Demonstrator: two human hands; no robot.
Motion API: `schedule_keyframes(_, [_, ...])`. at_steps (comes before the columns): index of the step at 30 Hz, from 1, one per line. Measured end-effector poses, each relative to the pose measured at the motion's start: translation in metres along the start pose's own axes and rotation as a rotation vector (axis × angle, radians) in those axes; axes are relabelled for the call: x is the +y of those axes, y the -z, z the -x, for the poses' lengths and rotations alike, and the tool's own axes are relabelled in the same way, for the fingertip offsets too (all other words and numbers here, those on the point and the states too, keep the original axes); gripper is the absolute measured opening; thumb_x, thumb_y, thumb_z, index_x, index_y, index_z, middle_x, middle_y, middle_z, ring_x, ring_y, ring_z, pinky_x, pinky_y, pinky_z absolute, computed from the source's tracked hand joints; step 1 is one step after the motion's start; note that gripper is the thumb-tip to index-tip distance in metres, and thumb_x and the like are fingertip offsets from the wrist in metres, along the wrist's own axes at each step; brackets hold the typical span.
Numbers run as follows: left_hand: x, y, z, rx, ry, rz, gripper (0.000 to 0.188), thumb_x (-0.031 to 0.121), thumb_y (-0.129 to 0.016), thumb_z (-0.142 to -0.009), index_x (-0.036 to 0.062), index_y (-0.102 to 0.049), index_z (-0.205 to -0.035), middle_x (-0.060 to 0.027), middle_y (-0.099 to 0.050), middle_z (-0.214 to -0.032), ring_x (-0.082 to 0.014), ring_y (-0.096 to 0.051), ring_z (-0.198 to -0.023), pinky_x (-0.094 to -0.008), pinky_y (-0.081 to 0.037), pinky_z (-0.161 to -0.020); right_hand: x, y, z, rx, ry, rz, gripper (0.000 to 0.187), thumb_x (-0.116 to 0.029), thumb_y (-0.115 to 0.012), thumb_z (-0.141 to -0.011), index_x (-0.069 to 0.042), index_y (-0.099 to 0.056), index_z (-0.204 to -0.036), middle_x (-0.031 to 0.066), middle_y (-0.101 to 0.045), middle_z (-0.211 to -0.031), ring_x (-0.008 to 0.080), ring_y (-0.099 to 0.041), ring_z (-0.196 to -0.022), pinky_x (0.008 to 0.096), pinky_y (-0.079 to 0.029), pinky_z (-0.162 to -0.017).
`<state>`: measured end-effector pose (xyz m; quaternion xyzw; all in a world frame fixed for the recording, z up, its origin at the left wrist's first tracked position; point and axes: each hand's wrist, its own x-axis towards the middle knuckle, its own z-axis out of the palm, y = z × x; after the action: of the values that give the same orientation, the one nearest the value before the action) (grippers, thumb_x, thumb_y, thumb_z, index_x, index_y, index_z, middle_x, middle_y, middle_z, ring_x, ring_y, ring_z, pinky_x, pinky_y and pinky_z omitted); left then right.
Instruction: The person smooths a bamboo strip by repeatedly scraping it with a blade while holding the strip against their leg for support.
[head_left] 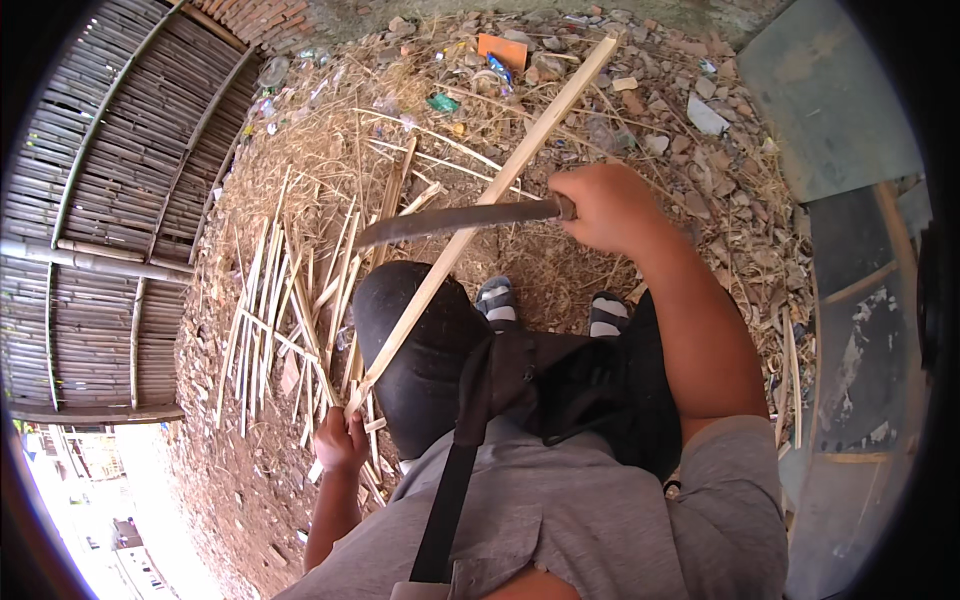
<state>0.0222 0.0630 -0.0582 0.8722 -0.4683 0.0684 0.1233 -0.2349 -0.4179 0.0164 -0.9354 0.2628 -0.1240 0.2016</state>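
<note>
Bamboo strip [480, 215] runs slantwise over your knee, your left hand [341, 440] gripping its near end to steady it. Your right hand [608, 208] clasps the long knife [450, 221], blade laid across the strip, above the cut slats [285, 310].

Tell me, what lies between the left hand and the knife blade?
In the head view, the long bamboo strip runs from the left hand over the black-clad knee up to the knife blade.

bamboo fence [110, 200] at left; split strips [270, 320] on littered ground [640, 110].
</note>
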Motion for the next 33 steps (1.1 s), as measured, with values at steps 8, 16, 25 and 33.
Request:
schedule_keyframes(8, [-0.010, -0.002, 0.001, 0.014, 0.024, -0.066, 0.033, 0.034, -0.058, -0.097, 0.0075, -0.053, -0.079, -0.0186, -0.058, -0.062, -0.0413, -0.059, -0.053, -0.0516, -0.044, -0.046, 0.031, 0.008, -0.009, 0.069, -0.264, -0.075, 0.020, -0.029, -0.074, -0.087, -0.010, -0.070, -0.093, 0.0110, -0.069, -0.078, 0.0307, -0.068, -0.076, 0.0456, -0.051, -0.068])
schedule_keyframes(16, [-0.018, -0.003, 0.004, -0.009, 0.019, -0.047, 0.032, 0.034, -0.059, -0.097, 0.0069, -0.052, -0.080, -0.0191, -0.057, -0.063, -0.0428, -0.058, -0.055, -0.0515, -0.044, -0.047, 0.063, -0.010, -0.013, 0.046, -0.335, -0.121, 0.025, -0.030, -0.077, -0.085, -0.010, -0.071, -0.098, 0.0098, -0.072, -0.086, 0.0280, -0.071, -0.084, 0.0424, -0.054, -0.076])
schedule_keyframes(25, [-0.018, 0.000, 0.003, -0.010, 0.023, -0.050, 0.026, 0.026, -0.062, -0.095, 0.0062, -0.052, -0.081, -0.0202, -0.057, -0.066, -0.0443, -0.057, -0.055, -0.0522, -0.044, -0.047, 0.003, -0.004, -0.006, -0.049, -0.013, 0.073, 0.023, -0.029, -0.075, -0.085, -0.008, -0.069, -0.092, 0.0116, -0.069, -0.078, 0.0293, -0.069, -0.077, 0.0432, -0.053, -0.072])
schedule_keyframes(33, [-0.020, 0.004, 0.000, -0.030, 0.019, -0.078, 0.027, 0.026, -0.060, -0.095, 0.0064, -0.051, -0.080, -0.0203, -0.057, -0.064, -0.0446, -0.057, -0.055, -0.0527, -0.043, -0.048, 0.082, 0.016, -0.008, 0.227, -0.448, -0.210, 0.038, -0.039, -0.079, -0.084, -0.005, -0.069, -0.096, 0.0087, -0.068, -0.080, 0.0262, -0.068, -0.076, 0.0428, -0.051, -0.073])
